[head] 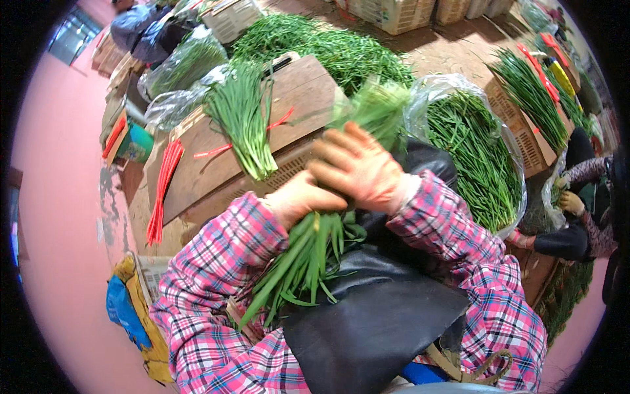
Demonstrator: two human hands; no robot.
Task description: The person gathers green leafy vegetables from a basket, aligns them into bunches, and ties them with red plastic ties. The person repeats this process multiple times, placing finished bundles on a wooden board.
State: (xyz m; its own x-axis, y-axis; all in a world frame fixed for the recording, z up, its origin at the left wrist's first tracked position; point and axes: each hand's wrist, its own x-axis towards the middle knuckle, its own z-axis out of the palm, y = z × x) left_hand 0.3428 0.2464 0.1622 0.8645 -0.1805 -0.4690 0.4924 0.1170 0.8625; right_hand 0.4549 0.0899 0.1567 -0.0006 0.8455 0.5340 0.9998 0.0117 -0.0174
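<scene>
My left hand (307, 197), in a pale glove, is closed around a bundle of long green leafy stalks (310, 256), probably garlic chives. Its leaves hang over my black apron, and its blurred pale ends (379, 106) point up and away. Across the bundle, just beside the left hand, lies my right hand (357, 170), in an orange-stained glove, fingers extended and blurred. A neat bunch of chives (246, 123) rests on a wooden board (305, 98), with red ties (212, 151) near it. More red ties (165, 192) lie at the board's left edge.
A plastic-lined container of greens (475, 157) stands to the right. Behind the board is a large heap of greens (325, 47). Tied bunches (531, 98) lie on a crate at far right, near a co-worker's gloved hand (572, 203). Another person (152, 29) is at upper left.
</scene>
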